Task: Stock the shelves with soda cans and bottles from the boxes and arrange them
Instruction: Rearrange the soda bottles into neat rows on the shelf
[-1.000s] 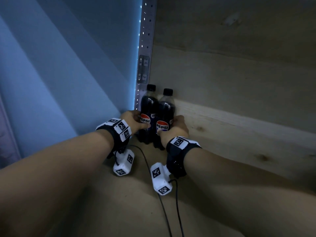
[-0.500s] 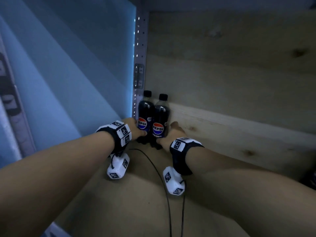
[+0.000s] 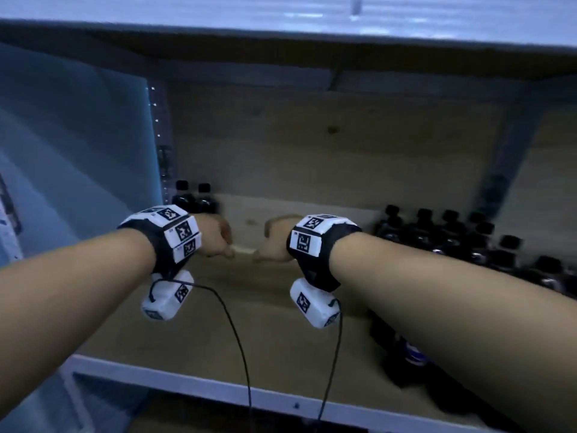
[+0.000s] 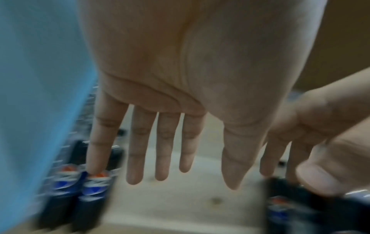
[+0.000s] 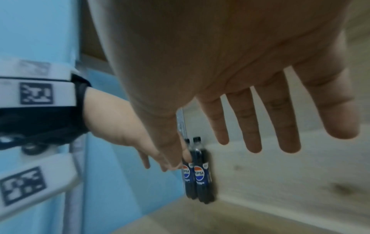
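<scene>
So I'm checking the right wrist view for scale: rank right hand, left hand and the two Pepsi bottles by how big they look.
1. Right hand, nearest the camera.
2. Left hand.
3. Pepsi bottles; the two look alike.

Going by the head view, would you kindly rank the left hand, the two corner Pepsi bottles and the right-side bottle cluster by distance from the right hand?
1. left hand, just beside the right hand.
2. two corner Pepsi bottles, back left.
3. bottle cluster, far right.
</scene>
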